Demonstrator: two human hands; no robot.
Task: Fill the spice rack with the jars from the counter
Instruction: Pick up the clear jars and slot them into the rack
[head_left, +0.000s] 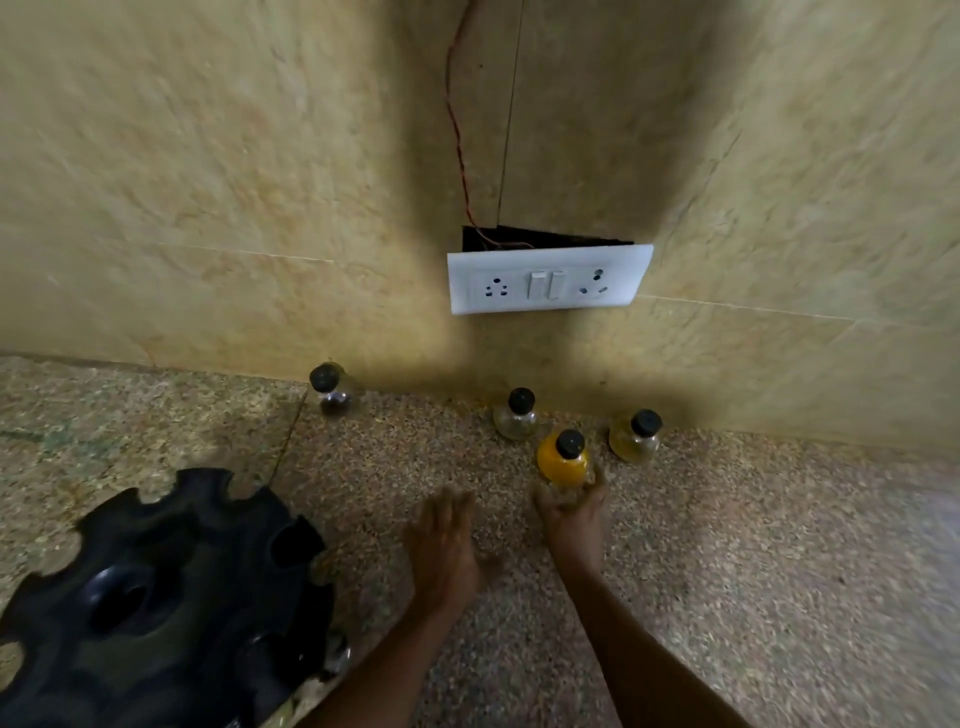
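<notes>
A black round spice rack (156, 597) with notched slots stands on the counter at the lower left. Several small glass jars with black caps stand near the wall. A jar of bright yellow powder (563, 460) is gripped from below by my right hand (571, 514). Behind it stand a nearly clear jar (516, 418) and a pale yellow jar (635, 437). Farther left, a jar with dark contents (332, 392) stands alone. My left hand (441, 545) hovers flat over the counter between the rack and the yellow jar, holding nothing.
The speckled stone counter (753, 571) meets a beige tiled wall. A white socket and switch plate (548, 279) hangs loose on the wall above the jars, with a red wire (457, 130) running up from a gap behind it.
</notes>
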